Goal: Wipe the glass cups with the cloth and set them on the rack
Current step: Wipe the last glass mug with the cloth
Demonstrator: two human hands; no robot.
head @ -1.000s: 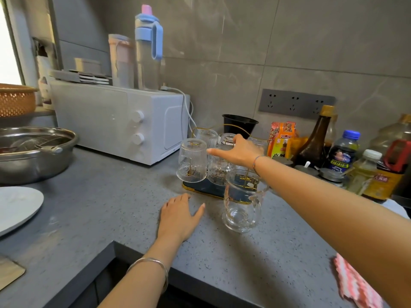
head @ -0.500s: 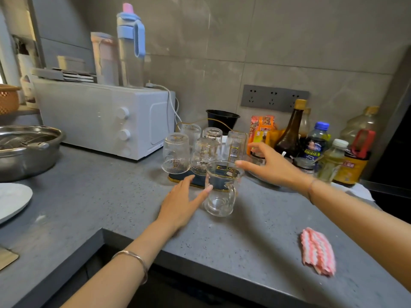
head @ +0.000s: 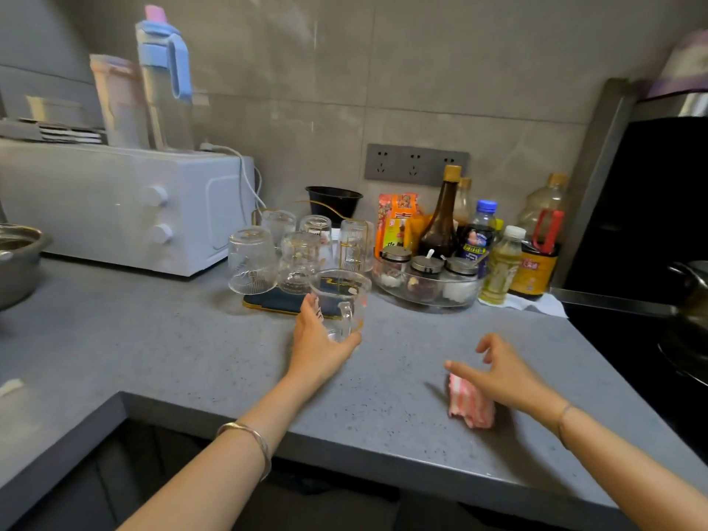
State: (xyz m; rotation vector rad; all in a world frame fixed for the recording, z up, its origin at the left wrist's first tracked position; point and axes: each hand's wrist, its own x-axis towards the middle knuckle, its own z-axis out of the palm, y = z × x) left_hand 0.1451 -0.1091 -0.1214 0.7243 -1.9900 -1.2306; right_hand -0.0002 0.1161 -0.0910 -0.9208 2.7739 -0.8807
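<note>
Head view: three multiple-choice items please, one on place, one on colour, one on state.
1. The cloth lies: A on the counter by the right hand; B on the floor; C hung on the wall.
2. The microwave is: A black; B white; C red.
3. The left hand: A lies flat; B holds the cloth; C grips the handled glass cup.
Key: A, the pink cloth sits on the grey counter; B, its casing is white; C, fingers curl round the cup.

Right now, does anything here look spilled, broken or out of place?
Nothing spilled or broken. Only the glass mug stands upright, gripped by the left hand, while the other cups sit upside down on the rack.
</note>
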